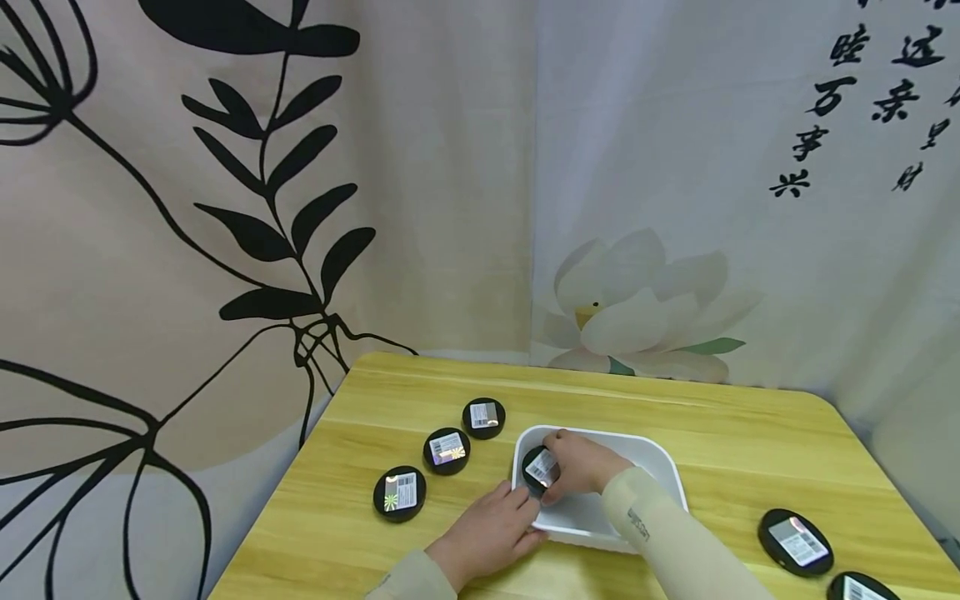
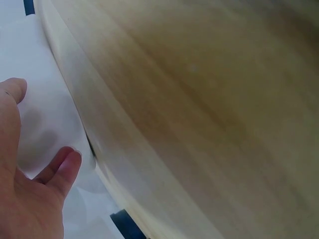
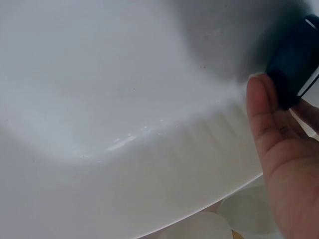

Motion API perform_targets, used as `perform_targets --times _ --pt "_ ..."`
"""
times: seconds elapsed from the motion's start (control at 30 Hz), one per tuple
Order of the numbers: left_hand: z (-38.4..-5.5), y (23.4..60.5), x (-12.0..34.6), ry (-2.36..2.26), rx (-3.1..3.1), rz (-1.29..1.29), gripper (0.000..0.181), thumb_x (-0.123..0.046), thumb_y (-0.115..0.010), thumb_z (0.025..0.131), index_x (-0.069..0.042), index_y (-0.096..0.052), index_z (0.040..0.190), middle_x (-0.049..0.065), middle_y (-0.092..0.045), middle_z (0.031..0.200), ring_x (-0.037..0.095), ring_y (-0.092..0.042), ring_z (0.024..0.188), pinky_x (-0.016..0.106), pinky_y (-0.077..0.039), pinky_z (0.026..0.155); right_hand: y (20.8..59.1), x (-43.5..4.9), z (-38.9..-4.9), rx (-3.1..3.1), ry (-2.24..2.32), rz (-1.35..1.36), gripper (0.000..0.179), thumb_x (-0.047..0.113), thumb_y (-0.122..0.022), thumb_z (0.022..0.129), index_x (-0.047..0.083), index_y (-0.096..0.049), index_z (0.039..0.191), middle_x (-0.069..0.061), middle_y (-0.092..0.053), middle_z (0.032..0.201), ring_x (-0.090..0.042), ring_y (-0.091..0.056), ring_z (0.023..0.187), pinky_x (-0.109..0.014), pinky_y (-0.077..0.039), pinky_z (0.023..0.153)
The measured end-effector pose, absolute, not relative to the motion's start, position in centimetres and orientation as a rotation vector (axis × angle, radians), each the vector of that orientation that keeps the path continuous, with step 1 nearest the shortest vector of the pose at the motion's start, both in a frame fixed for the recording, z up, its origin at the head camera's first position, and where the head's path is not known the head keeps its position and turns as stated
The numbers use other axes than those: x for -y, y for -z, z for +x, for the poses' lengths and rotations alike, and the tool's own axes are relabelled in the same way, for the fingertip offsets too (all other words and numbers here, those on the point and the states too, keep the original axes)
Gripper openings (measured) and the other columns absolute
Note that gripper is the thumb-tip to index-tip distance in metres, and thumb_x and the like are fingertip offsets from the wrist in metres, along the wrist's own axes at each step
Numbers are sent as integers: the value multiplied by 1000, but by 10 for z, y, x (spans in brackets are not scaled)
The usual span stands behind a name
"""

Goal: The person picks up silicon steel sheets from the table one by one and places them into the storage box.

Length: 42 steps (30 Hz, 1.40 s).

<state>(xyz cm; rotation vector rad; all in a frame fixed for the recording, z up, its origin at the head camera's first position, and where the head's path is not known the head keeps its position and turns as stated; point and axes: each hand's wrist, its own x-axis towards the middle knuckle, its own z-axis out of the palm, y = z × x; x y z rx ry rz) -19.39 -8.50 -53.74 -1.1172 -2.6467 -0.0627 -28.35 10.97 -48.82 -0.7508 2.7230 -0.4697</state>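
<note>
My right hand reaches into a white plastic tray and grips a flat round black container with a silver barcode label. It holds the container by its edge, tilted near the tray's left wall. In the right wrist view the fingers lie against the dark side of the black container. My left hand holds the tray's near left corner. Its fingers are at the rim and its thumb lies along the front. The left wrist view has this hand's fingertips against the white outer wall.
Left of the tray, three similar black containers, one at the back, one in the middle and one nearer, form a slanting row. Two more lie at the right. The wooden table stands against patterned curtains.
</note>
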Motion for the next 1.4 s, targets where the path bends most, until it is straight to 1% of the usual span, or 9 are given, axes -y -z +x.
perform_targets --times 0.07,0.2,0.33,0.5,0.67,0.77,0.9,1.17,1.4 --pt "-194 536 84 63 2660 -1121 31 -51 -43 105 -23 -55 101 -9 -53 103 10 -47 93 23 -45 83 489 -110 -284 -2722 468 -749 63 34 -96 61 11 -62 109 2 -61 99 -13 -55 88 -37 -51 87" --pt "-194 535 82 57 2699 -1122 34 -51 -42 106 -22 -58 109 -8 -54 106 12 -48 95 25 -46 86 493 -111 -285 -2723 462 -767 65 32 -98 60 11 -63 110 2 -64 103 -13 -57 94 -39 -52 93" --pt "-194 535 82 58 2721 -1120 36 -52 -40 106 -21 -58 113 -7 -55 108 12 -48 95 26 -46 87 495 -112 -286 -2721 460 -798 62 31 -98 60 13 -63 108 3 -64 101 -12 -57 93 -39 -52 92" --pt "-194 536 83 37 2707 -1122 37 -52 -40 106 -21 -59 114 -7 -55 108 12 -48 95 25 -46 88 494 -110 -285 -2725 448 -803 64 28 -99 59 12 -63 110 1 -66 103 -12 -59 94 -40 -53 94" --pt "-194 536 85 51 2689 -1128 35 -52 -42 105 -23 -59 110 -8 -54 106 11 -48 93 25 -46 85 492 -109 -284 -2714 444 -808 65 21 -99 58 12 -65 113 2 -68 104 -11 -61 93 -40 -54 95" --pt "-194 536 85 61 2676 -1128 33 -52 -42 105 -23 -59 107 -8 -53 104 11 -48 92 24 -46 83 492 -109 -284 -2709 442 -819 66 19 -98 59 12 -66 116 2 -70 105 -10 -61 92 -39 -54 96" --pt "-195 537 85 60 2663 -1134 34 -52 -42 105 -23 -59 108 -8 -53 104 11 -48 92 24 -45 84 492 -111 -284 -2722 411 -824 68 21 -98 60 12 -67 120 1 -71 108 -10 -61 93 -38 -53 97" --pt "-195 537 84 60 2683 -1135 35 -52 -41 106 -22 -59 110 -8 -54 105 12 -48 94 25 -45 86 491 -113 -283 -2743 382 -840 65 27 -97 61 12 -67 116 0 -71 104 -9 -62 89 -38 -54 92" --pt "-196 537 83 65 2722 -1135 36 -52 -40 106 -22 -59 112 -7 -54 107 12 -48 95 26 -45 88 486 -115 -280 -2710 487 -760 67 25 -97 61 14 -64 118 -2 -70 109 -18 -62 101 -46 -50 100"
